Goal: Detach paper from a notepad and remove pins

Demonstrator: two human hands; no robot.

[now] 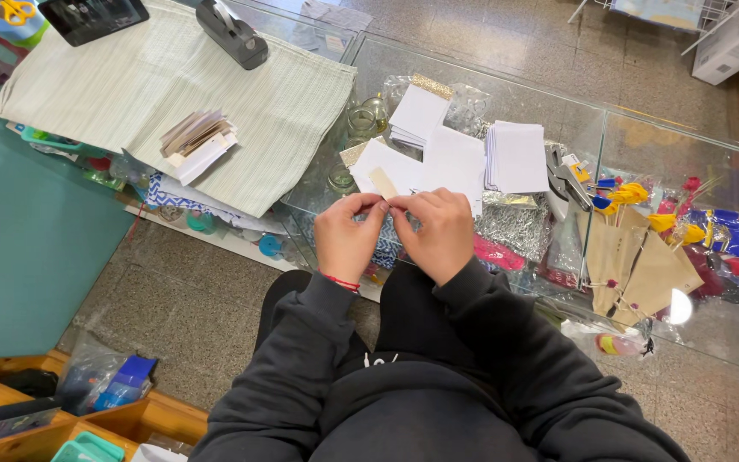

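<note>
Both hands are up close together over the near edge of a glass worktop (489,94), fingertips meeting in the middle. The left hand (345,237) has its grip pressed together, thumb and forefinger pinching something tiny right where it meets the right hand (438,231), which is pinched down on the same spot. Whatever that small piece (387,203) is, it's mostly hidden by the fingers, so I can't tell what it's made of. There's a thin red bracelet (339,281) on the left wrist, and dark sleeves on both arms. Just beyond the hands lies a loose spread of white cards (438,158), with one little tan tag (382,181) lying on them, and another neat stack of white cards (517,156) a bit to the right. Further right sit brown paper bags (635,265) and a clutter of yellow and blue flower picks (686,222). A couple of small glass jars (361,121) stand at the far left of the glass. Off to the left is a pale striped cloth (130,85) with a bundle of cards (197,141) on it, a black tape dispenser (233,32) at its far edge, and a dark tablet (93,17) in the far left corner. Wooden trays (70,419) sit on the floor at the near left.
</note>
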